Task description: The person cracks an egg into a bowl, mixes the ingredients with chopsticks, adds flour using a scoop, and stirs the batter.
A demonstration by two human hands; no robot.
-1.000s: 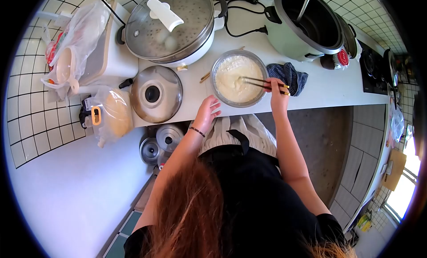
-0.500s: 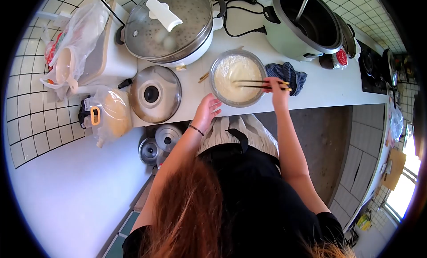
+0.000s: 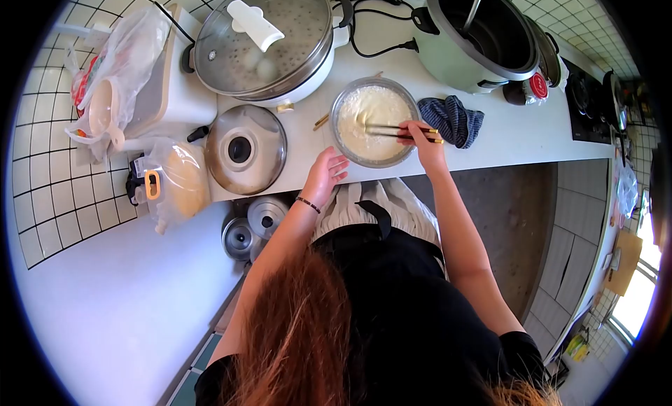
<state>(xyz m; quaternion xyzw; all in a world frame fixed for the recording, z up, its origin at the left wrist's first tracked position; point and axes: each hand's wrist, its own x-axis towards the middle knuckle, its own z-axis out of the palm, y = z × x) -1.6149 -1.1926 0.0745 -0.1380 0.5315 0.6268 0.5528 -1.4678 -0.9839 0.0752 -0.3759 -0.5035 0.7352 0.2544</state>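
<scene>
A round see-through bowl (image 3: pixel 339 141) stands near the counter's front edge, holding a pale, wet flour mixture (image 3: pixel 371 110) with dry flour on its far side. My right hand (image 3: pixel 423 141) is closed around a pair of dark chopsticks (image 3: pixel 383 129) with gold ends, over the bowl's right rim. Their tips are in the mixture. My left hand (image 3: pixel 327 173), with fingers stretched out, is beside the bowl's lower left side and holds nothing. Whether its fingertips touch the bowl I cannot tell.
Behind the bowl stand a lidded steamer (image 3: pixel 308 77) and a pale green cooker (image 3: pixel 455 66) with a utensil inside. A pot lid (image 3: pixel 269 150) lies at left, a folded dark cloth (image 3: pixel 455 122) at right. A black power cord (image 3: pixel 378 54) crosses the back of the counter.
My right hand has moved left over the bowl's rim, and the chopstick tips have shifted left through the mixture. My left hand stays almost in place.
</scene>
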